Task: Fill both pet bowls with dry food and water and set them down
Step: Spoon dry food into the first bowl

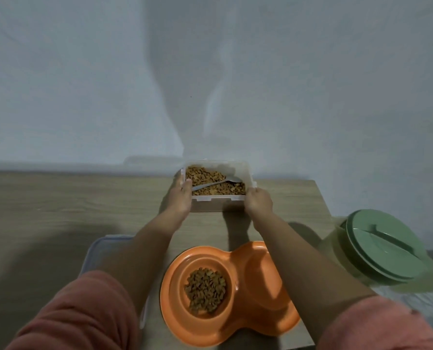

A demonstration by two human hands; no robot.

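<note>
An orange double pet bowl [185,322] lies on the wooden table near me. Its left well holds brown dry food [205,289]; its right well [260,271] looks empty, partly hidden by my right forearm. At the table's far edge stands a clear plastic container [218,198] of dry food with a grey spoon [218,183] lying in it. My left hand [181,195] grips the container's left side, thumb over the rim. My right hand [258,202] grips its right front corner.
A clear jug with a green lid [379,246] stands at the right, past the table's edge. A clear bluish container lid [96,251] lies on the table under my left forearm. A pale wall rises behind the table [59,205].
</note>
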